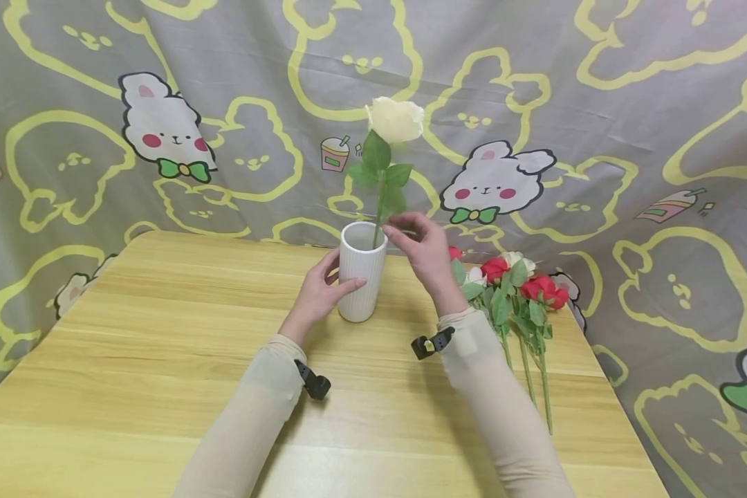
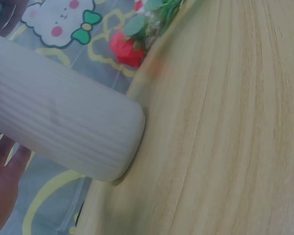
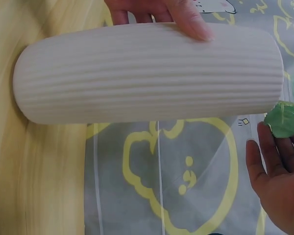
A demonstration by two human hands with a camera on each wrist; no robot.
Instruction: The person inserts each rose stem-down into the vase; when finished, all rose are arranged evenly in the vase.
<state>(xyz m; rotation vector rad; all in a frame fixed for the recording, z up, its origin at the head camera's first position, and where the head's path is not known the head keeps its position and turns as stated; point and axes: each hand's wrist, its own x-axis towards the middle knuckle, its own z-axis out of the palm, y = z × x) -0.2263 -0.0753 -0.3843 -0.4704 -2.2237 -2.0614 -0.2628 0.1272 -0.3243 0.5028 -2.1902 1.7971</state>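
Observation:
A white ribbed vase stands upright on the table. My left hand grips its left side, thumb across the front and fingers behind; in the right wrist view that thumb lies along the vase. A white rose with green leaves rises above the vase, its stem's lower end inside the mouth. At the right of the rim, my right hand pinches the stem between thumb and fingers. A green leaf shows by the right hand's fingers in the right wrist view. The stem's tip is hidden within the vase.
Several red and white roses lie on the table to the right, their stems pointing toward the front. The wooden table ends at a patterned grey curtain behind it.

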